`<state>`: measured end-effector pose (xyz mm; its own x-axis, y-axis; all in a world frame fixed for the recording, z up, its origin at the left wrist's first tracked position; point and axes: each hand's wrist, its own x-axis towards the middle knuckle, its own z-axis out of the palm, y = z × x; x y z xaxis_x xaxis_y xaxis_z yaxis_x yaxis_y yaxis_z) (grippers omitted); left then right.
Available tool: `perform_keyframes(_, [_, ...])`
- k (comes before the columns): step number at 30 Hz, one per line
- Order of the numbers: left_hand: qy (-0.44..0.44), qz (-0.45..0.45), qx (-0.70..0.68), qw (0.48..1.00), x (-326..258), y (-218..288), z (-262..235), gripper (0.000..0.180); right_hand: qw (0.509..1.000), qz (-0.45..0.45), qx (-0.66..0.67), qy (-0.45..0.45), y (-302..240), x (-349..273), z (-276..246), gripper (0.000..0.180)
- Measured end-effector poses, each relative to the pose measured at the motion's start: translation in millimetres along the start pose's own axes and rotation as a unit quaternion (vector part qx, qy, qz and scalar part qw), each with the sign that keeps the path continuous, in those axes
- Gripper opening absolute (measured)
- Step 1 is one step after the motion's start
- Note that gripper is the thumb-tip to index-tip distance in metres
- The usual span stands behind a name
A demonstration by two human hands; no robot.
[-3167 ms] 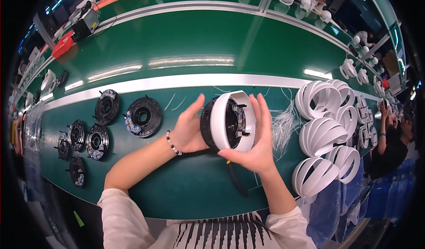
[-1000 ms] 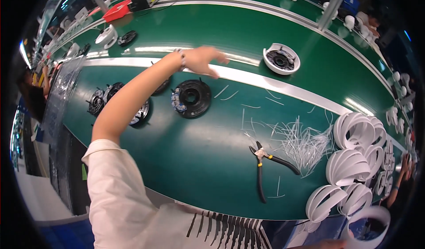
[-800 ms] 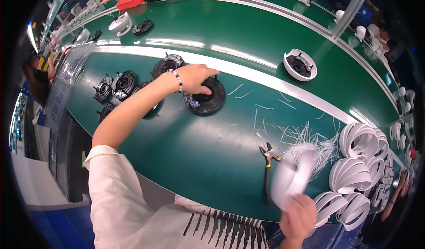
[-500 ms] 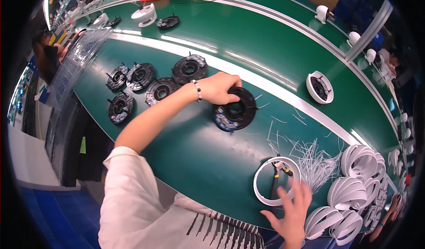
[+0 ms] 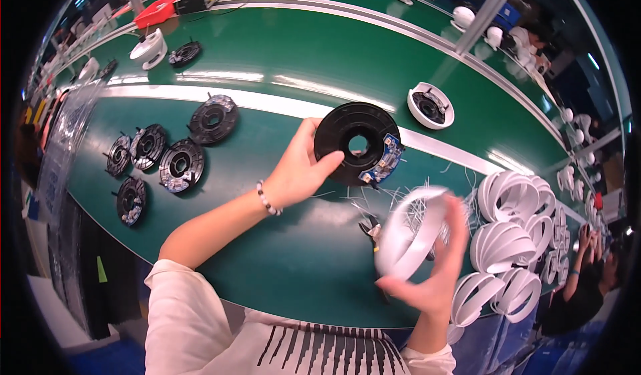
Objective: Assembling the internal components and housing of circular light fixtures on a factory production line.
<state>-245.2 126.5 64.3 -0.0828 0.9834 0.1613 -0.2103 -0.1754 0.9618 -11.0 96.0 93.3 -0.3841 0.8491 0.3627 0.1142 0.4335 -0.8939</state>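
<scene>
My left hand grips the edge of a black round disc with a hole in its middle and a blue circuit board on its lower right. The disc is raised above the table. To its lower right, my right hand holds a white plastic ring tilted on edge, blurred by motion, with the thumb low and the fingers along its right side. Just left of that ring lie pliers with dark jaws, partly hidden by the ring. Disc and ring are apart.
Several similar black discs lie at the left. Stacked white rings fill the right side, beside a pile of thin white strips. Beyond the white rail, a white housing with a black insert sits on the green surface. A red tray stands far left.
My right hand has taken hold of the white ring and lifted it from around the pliers. My left hand has turned the black disc more toward me. The whole view has shifted.
</scene>
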Motion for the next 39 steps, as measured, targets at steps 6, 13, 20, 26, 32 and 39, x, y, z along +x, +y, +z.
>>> perform_keyframes(6, [-0.073, 0.016, -0.047, 0.996, -25.5, -8.7, 45.9, 0.061, 0.995, -0.042, -0.079, 0.051, 4.5, 26.1, 20.8, 0.111])
perform_keyframes(13, [-0.21, -0.31, -0.446, 0.813, -19.0, 1.5, 25.6, 0.072, 0.999, -0.035, -0.01, -0.03, 15.0, 21.3, 26.7, 0.118])
perform_keyframes(20, [-0.091, -0.315, -0.399, 0.856, -19.4, -6.4, 31.5, 0.044, 0.999, 0.017, -0.018, -0.04, 15.9, 23.2, 28.4, 0.121])
perform_keyframes(26, [-0.063, -0.209, -0.347, 0.912, -25.2, -4.9, 45.7, 0.054, 0.975, -0.029, -0.219, 0.011, 4.9, 18.6, 46.8, 0.115])
perform_keyframes(32, [-0.21, -0.179, -0.454, 0.847, -22.4, -9.7, 40.3, 0.071, 0.943, -0.073, -0.324, 0.029, 1.4, 20.1, 47.4, 0.116])
perform_keyframes(39, [-0.136, -0.249, -0.345, 0.895, -29.0, -1.2, 43.7, 0.073, 0.952, -0.134, -0.246, -0.122, 1.2, 26.7, 26.4, 0.116])
